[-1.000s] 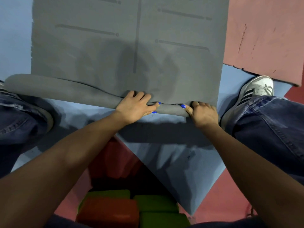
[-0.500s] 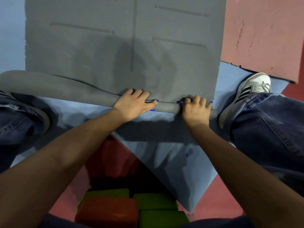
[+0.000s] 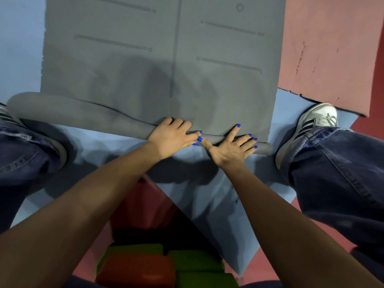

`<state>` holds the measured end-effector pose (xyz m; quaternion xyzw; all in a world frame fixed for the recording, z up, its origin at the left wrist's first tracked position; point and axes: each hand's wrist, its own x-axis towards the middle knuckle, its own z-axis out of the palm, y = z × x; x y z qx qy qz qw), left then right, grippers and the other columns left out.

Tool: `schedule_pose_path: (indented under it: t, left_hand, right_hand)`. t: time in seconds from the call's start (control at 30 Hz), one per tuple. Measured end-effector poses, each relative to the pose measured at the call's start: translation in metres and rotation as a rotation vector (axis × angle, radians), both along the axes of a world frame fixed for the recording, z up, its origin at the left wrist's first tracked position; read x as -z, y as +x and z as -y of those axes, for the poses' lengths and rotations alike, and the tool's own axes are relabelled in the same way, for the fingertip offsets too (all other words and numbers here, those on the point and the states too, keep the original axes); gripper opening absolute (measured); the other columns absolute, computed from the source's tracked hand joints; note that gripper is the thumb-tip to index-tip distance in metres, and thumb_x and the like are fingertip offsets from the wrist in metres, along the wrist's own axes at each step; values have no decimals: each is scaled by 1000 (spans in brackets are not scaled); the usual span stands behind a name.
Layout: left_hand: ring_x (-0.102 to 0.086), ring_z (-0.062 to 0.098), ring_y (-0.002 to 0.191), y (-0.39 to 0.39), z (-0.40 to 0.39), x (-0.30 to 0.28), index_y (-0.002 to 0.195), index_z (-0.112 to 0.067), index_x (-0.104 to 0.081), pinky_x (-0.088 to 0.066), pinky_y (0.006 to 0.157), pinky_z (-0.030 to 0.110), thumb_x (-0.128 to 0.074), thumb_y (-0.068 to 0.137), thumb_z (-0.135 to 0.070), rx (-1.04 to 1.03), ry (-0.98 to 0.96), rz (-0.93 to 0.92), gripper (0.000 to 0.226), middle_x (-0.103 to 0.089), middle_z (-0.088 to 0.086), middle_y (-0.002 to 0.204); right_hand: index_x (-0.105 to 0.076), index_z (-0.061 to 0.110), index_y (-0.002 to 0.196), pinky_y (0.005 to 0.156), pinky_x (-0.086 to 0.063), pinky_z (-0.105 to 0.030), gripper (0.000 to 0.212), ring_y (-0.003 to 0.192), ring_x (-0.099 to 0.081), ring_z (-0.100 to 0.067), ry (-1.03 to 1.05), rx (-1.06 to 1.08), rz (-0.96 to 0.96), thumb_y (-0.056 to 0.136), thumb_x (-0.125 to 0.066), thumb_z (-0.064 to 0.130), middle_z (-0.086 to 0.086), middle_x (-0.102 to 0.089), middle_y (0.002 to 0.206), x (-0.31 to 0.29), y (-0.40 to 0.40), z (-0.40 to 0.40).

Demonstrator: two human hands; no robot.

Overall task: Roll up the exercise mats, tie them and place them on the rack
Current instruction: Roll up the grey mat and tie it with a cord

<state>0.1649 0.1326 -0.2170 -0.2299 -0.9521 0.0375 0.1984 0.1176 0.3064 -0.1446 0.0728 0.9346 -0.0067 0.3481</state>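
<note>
A grey exercise mat [image 3: 162,59] with dark line markings lies flat on the floor ahead of me. Its near end is curled into a thin roll [image 3: 68,113] that runs from my left shoe to my right shoe. My left hand [image 3: 172,137] lies over the middle of the roll with its fingers bent around it. My right hand [image 3: 234,147] presses on the right part of the roll with its fingers spread and straight. The roll is thicker and looser at its left end.
A blue mat [image 3: 203,196] lies under the grey one and a pink mat [image 3: 332,48] lies at the right. My two legs in jeans and white shoes [image 3: 315,121] flank the roll. Green and orange foam blocks [image 3: 145,267] sit below, between my arms.
My right hand went from curled around the roll's right end to flat with spread fingers, a little further in. The left hand stayed on the middle of the roll.
</note>
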Motion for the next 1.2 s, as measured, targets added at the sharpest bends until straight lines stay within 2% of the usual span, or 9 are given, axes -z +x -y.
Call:
schedule_pose_path:
  t: [0.13, 0.23, 0.4, 0.57, 0.7, 0.9, 0.97, 1.07, 1.2]
  left_hand:
    - [-53, 19, 65, 1, 0, 0, 86, -14, -53, -39, 58, 30, -33, 90, -58, -75, -10, -19, 48, -56, 0, 78]
    - [-54, 19, 65, 0, 2, -6, 84, -11, -50, -38, 59, 30, -30, 88, -63, -123, -20, 9, 56, -57, 3, 80]
    - [-53, 23, 70, 14, 17, -20, 87, -12, -59, -34, 68, 33, -41, 93, -47, -171, 22, 110, 40, -60, 5, 85]
    - [-45, 27, 73, 52, 71, -41, 81, -14, -60, -33, 74, 38, -46, 96, -36, -500, -30, 117, 30, -56, 6, 79]
    - [-52, 30, 63, 44, 74, -48, 69, -12, -61, -36, 67, 38, -44, 90, -28, -628, -92, 211, 32, -59, 8, 68]
    - [-54, 28, 42, 46, 60, -47, 47, -9, -58, -40, 53, 26, -38, 79, -25, -804, 144, 368, 41, -58, 11, 47]
    - [-55, 30, 42, 47, 58, -47, 50, -7, -58, -40, 51, 27, -37, 80, -28, -857, 203, 419, 42, -58, 13, 49]
    - [-58, 36, 53, 50, 56, -42, 69, -1, -57, -44, 50, 36, -36, 81, -38, -942, 305, 470, 44, -59, 18, 61]
    - [-57, 33, 56, 51, 55, -38, 74, -4, -52, -45, 48, 34, -44, 82, -35, -967, 195, 478, 33, -55, 15, 65]
  right_hand:
    - [20, 17, 149, 110, 17, -56, 132, 139, 25, -44, -19, 74, 84, 56, -29, 97, -30, 19, 152, -4, -7, 6]
    - [23, 19, 147, 111, 18, -56, 135, 138, 28, -42, 1, 107, 146, 53, -32, 98, -28, 23, 151, -7, -12, 10]
    - [26, 21, 147, 111, 16, -57, 131, 138, 28, -41, 51, 105, 253, 57, -33, 96, -25, 26, 151, -15, -18, 15]
    - [28, 21, 146, 110, 16, -57, 131, 138, 30, -41, 62, 105, 302, 58, -36, 96, -25, 26, 151, -21, -21, 16]
    - [28, 21, 146, 109, 16, -59, 133, 137, 30, -42, 66, 102, 308, 56, -34, 97, -26, 27, 151, -23, -22, 17]
    - [27, 18, 146, 110, 13, -61, 134, 137, 28, -45, 76, 99, 346, 56, -34, 97, -30, 26, 149, -26, -25, 19]
    - [27, 18, 146, 110, 13, -61, 134, 137, 29, -45, 74, 105, 347, 57, -34, 97, -30, 26, 149, -27, -25, 19]
    - [27, 18, 146, 110, 14, -61, 134, 136, 30, -44, 71, 113, 353, 57, -35, 96, -29, 26, 149, -25, -26, 19]
    - [27, 18, 145, 109, 16, -61, 133, 136, 31, -44, 57, 126, 366, 58, -37, 96, -30, 28, 149, -25, -27, 20]
